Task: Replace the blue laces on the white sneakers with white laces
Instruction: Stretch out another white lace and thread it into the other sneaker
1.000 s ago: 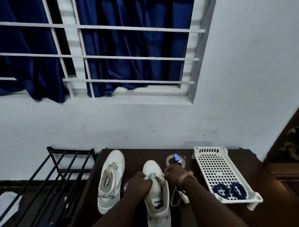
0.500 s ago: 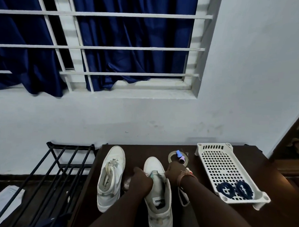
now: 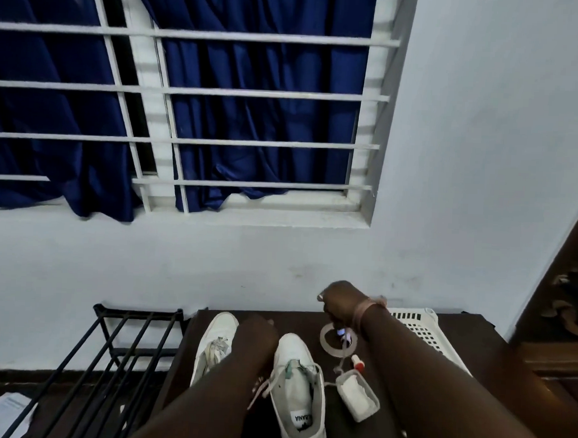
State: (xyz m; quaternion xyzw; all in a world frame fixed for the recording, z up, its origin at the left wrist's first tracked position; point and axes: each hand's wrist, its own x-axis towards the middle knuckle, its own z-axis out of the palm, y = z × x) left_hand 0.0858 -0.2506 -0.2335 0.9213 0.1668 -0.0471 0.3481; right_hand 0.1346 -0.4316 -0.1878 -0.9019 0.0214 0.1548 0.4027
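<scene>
Dark bench (image 3: 473,376) has both white sneakers, left one (image 3: 214,344) laced, right one (image 3: 298,384) half done. Right hand (image 3: 342,302) is raised, pinching a white lace (image 3: 343,353). Left hand (image 3: 256,330) sits between the sneakers, can't tell its grip.

Two white sneakers stand side by side on the dark surface, toes pointing to the wall. The left sneaker (image 3: 214,344) is already laced with a white lace (image 3: 218,345). The right sneaker (image 3: 298,388) is open at the tongue, and a loose white lace (image 3: 327,383) runs from its eyelets to the right.
</scene>
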